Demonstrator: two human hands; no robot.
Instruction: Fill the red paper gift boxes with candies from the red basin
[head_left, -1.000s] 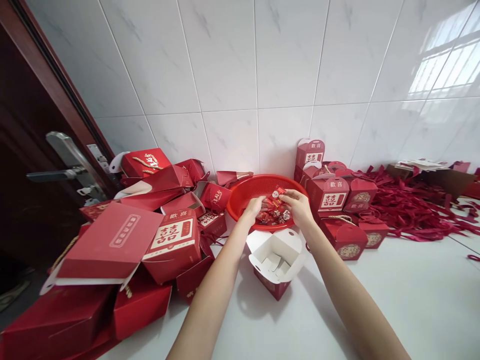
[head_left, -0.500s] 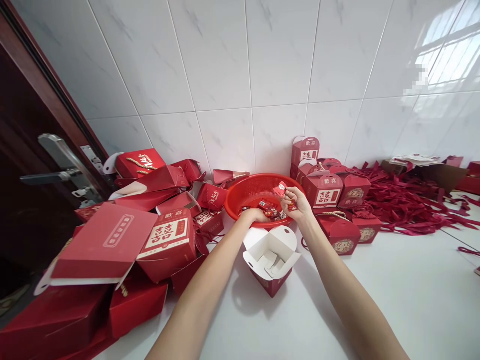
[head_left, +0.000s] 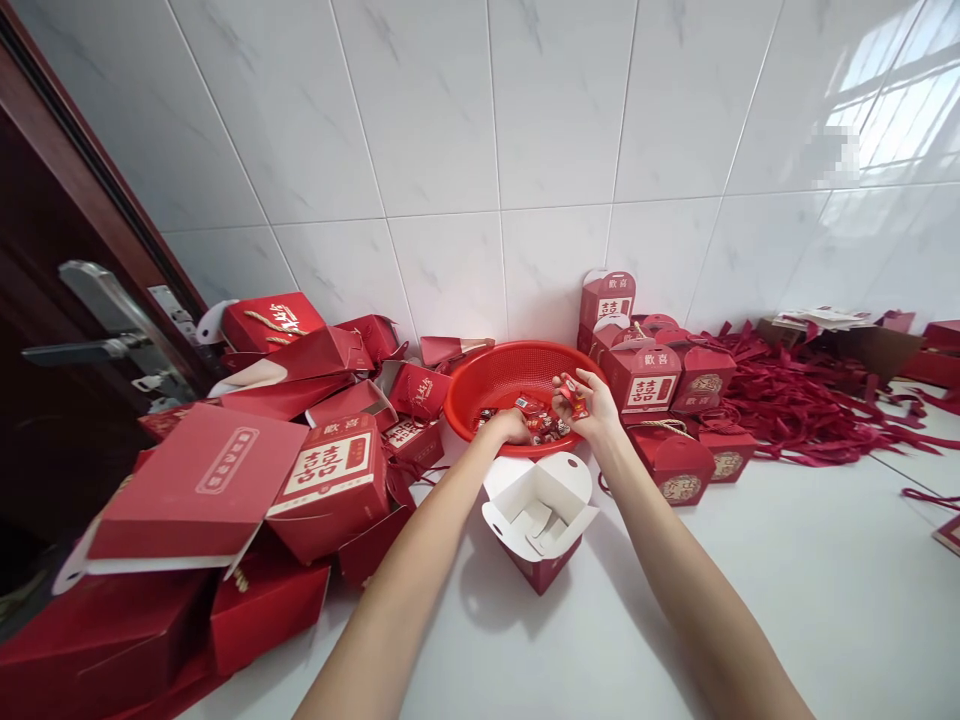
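Left hand (head_left: 514, 428): fingertips hidden in basket (head_left: 525, 358), grip can't be told. Sweets (head_left: 575, 395) in right hand (head_left: 600, 408): print too small, count unclear. Both forearms (head_left: 420, 560) cut off by bottom edge. Door (head_left: 45, 240) cut off at left; wall patch (head_left: 836, 155) pixelated.

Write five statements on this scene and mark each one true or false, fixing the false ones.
1. The left hand reaches into the red plastic basket. True.
2. The right hand holds nothing. False: it holds red-wrapped candy.
3. The gift box between the forearms has its top folded shut. False: its flaps stand open.
4. Dark red ribbons lie to the right of the stacked gift boxes. True.
5. The door handle is at the picture's right edge. False: it is at the left.
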